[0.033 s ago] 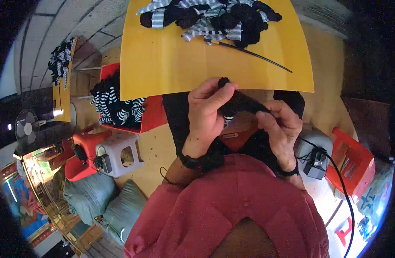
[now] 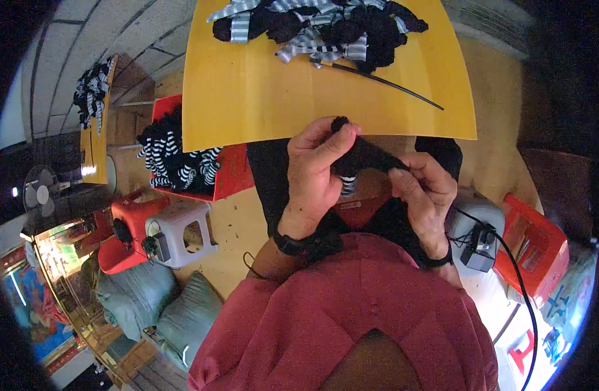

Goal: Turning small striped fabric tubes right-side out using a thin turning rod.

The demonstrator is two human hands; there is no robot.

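Note:
Between my hands, just off the table's near edge, a black knitted piece [image 2: 372,158] is stretched out. A black-and-white striped end [image 2: 348,184] hangs below it next to my left palm. My left hand [image 2: 315,163] pinches its upper left end between thumb and fingers, and a dark tip sticks out above the thumb. My right hand [image 2: 427,189] pinches the other end, lower and to the right. The exact kind of garment cannot be made out.
On the yellow table [image 2: 260,98] lie a heap of black and grey-striped knitted pieces [image 2: 338,32] and a thin dark rod [image 2: 390,85]. A red bin [image 2: 231,173] with striped knits [image 2: 179,153] stands left. Stools [image 2: 188,231] flank me; a black cable [image 2: 517,277] hangs at right.
A little more of the striped end shows beneath the black knitted piece. Both hands keep their pinch in nearly the same place.

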